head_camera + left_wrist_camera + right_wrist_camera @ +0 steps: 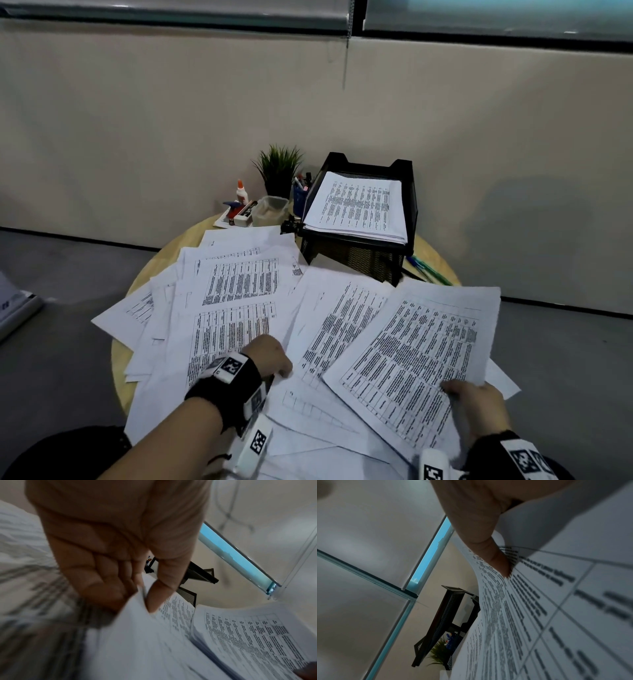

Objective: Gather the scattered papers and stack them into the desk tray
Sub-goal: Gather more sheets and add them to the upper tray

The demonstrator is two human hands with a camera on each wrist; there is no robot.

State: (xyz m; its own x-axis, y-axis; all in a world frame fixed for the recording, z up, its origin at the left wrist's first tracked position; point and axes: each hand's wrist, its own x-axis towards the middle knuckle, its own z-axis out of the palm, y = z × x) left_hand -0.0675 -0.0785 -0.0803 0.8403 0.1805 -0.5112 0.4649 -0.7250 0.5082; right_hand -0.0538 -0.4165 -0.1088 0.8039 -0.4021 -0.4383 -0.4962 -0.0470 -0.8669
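Printed sheets [239,291] lie scattered over a round wooden table [442,263]. A black mesh desk tray [359,253] at the back right holds a stack of papers [359,205]. My right hand [476,394] grips a thick bundle of printed sheets [418,353] at its near edge, thumb on top [496,555]. My left hand [270,356] pinches the edge of a loose sheet [137,628] between thumb and fingers, in the middle of the pile. The tray [197,574] shows beyond the left thumb, and it stands left of the bundle as the tray [443,622] in the right wrist view.
Behind the papers stand a small potted plant [279,171], a blue pen cup [300,197], a glue bottle [241,192], a clear plastic box [270,210] and a stapler [236,210]. Green and blue pens [428,270] lie right of the tray. A wall runs close behind the table.
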